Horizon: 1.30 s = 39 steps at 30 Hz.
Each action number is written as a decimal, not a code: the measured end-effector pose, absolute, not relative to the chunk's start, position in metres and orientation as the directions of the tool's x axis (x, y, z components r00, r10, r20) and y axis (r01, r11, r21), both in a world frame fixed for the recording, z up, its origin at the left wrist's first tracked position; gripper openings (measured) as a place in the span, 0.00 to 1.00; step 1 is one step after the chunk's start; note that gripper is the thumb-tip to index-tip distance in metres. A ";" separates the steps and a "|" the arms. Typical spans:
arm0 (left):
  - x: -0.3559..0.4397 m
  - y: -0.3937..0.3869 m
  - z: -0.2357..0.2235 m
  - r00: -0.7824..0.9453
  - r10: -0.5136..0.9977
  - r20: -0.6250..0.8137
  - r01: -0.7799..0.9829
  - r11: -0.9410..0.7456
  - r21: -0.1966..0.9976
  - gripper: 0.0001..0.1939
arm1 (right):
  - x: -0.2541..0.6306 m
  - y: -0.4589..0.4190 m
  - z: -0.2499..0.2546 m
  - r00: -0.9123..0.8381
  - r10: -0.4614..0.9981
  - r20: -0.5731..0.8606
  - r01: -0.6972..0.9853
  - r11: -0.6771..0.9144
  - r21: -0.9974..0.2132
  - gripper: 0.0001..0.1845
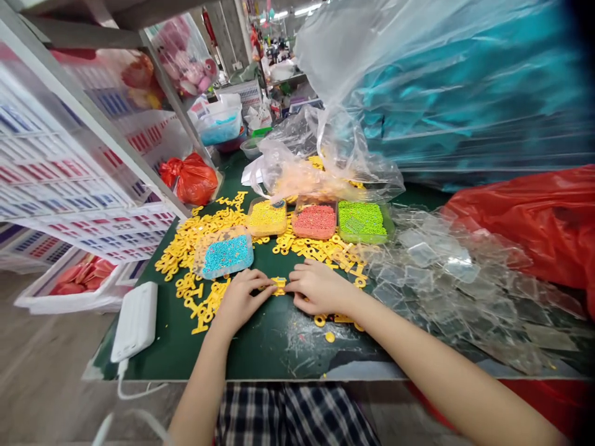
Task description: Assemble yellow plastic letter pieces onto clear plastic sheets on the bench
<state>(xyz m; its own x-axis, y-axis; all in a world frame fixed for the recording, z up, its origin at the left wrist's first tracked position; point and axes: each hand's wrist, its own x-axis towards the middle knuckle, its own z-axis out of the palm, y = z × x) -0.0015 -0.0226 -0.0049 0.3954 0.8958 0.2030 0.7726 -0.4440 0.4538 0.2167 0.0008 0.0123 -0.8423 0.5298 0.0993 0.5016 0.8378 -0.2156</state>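
A small yellow plastic piece (279, 286) is between my hands above the green table, with a bit of blue along its top. My left hand (245, 298) pinches its left end between thumb and fingertips. From the other side, the fingertips of my right hand (320, 288) close on its right end. Just beyond the hands stand open clear boxes of tiny beads: blue beads (229, 254), yellow beads (267, 218), red beads (315, 222) and green beads (361, 218). Loose yellow plastic pieces (179, 251) lie scattered around the boxes.
Clear flat plastic squares (432, 282) are heaped at the right, beside a red plastic bag (525, 217). A white power bank (136, 321) with a cable lies at the left edge. Behind the boxes is a clear plastic bag (334, 167); a metal shelf post (106, 124) rises at left.
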 end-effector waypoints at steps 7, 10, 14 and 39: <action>-0.002 -0.023 -0.012 0.416 0.890 0.185 0.765 -0.453 0.458 0.11 | 0.216 0.002 0.007 -0.835 0.535 0.129 0.498 0.834 -0.238 0.12; -0.002 -0.023 -0.013 0.418 0.891 0.175 0.762 -0.449 0.467 0.10 | 0.216 0.002 0.007 -0.837 0.535 0.118 0.501 0.835 -0.229 0.12; -0.003 -0.023 -0.012 0.412 0.892 0.185 0.747 -0.448 0.491 0.09 | 0.216 0.002 0.008 -0.840 0.532 0.103 0.501 0.836 -0.224 0.12; 0.000 -0.029 -0.011 0.483 0.853 0.197 0.722 -0.515 0.462 0.14 | 0.219 0.000 0.009 -0.847 0.523 0.096 0.483 0.832 -0.273 0.13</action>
